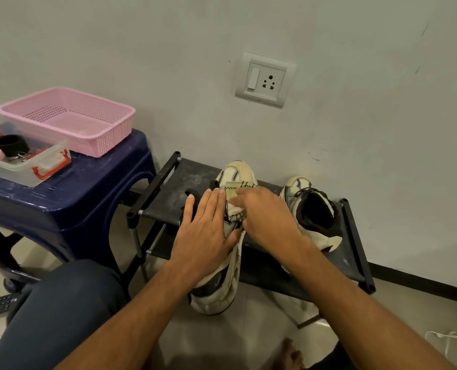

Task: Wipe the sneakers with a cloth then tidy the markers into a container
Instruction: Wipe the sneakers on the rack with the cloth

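A cream and black sneaker (234, 173) lies lengthwise over the front of a low black shoe rack (190, 180), its heel hanging off toward me. My left hand (204, 232) grips its side, fingers stretched along the upper. My right hand (264, 217) presses a pale folded cloth (234, 193) with dark stitching onto the sneaker's top. A second matching sneaker (311, 209) stands upright on the rack to the right, untouched. No markers are clearly visible.
A dark blue plastic stool (69, 193) stands at left, carrying an empty pink mesh basket (67, 120) and a clear lidless box (21, 158) with small items. A wall socket (264, 80) is above the rack. My knee (61, 303) is at lower left; white cables (451, 335) lie at right.
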Demonstrator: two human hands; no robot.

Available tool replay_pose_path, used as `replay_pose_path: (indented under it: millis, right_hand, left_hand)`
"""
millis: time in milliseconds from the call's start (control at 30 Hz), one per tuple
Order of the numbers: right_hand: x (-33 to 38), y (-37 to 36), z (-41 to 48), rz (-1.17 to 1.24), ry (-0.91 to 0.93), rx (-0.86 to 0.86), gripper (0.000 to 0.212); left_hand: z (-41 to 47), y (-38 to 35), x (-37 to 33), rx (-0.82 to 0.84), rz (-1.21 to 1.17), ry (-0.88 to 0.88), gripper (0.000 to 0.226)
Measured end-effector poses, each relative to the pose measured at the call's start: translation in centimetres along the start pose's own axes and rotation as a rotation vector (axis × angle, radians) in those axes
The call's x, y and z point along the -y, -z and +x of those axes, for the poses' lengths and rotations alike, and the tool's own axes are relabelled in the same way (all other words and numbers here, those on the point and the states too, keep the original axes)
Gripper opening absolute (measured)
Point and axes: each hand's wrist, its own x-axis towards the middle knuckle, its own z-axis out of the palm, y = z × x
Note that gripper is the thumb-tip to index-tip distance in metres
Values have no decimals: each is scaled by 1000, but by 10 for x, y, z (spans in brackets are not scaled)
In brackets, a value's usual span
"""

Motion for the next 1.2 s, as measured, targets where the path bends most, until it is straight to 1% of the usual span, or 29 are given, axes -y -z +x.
replay_pose_path:
  millis: [67,133,200,300,400,467,567,700,767,833,933,1033,1133,1200]
  right_hand:
    - [-2,-7,-9,-43,44,-9,51]
    - [-6,-17,-14,-121,65,-24,67]
    - [-10,-22,-7,-184,82,-60,74]
    - [-16,-13,21,-242,47,-105,61]
    - [-21,-4,44,-196,-46,-168,51]
    - [-15,-7,43,-130,-76,-150,52]
    - [-1,-14,25,-101,-68,-93,53]
    - [10,-15,-7,-112,-40,-29,57]
    - [8,-16,-20,-135,4,-32,59]
    - [2,-19,-25,-185,32,-52,66]
    - [-12,-23,-10,-282,55,-20,74]
    - [-23,-17,14,-349,30,-39,68]
    - [-26,-15,27,-286,-38,-60,66]
    - [-16,-19,23,-232,-5,-64,66]
  left_hand:
    - [-2,-1,-1,0,-3,-8,81]
    - [-3,0,-1,-1,5,0,81]
    - [-3,1,-1,2,14,-1,81]
    - [-5,2,-2,5,42,-41,81]
    - [-7,2,-3,26,63,-62,83]
    - [-6,2,-3,42,63,-45,83]
    - [-4,2,-2,51,71,-25,85]
    - [-4,1,-4,46,81,-40,85]
    - [-5,0,-5,34,63,-44,83]
    - [-4,2,-4,21,49,-45,81]
    - [-4,3,-6,28,54,-62,80]
    - [-3,3,-8,44,82,-84,80]
    - [-2,3,-5,42,82,-91,81]
    - [-3,4,-2,43,58,-78,80]
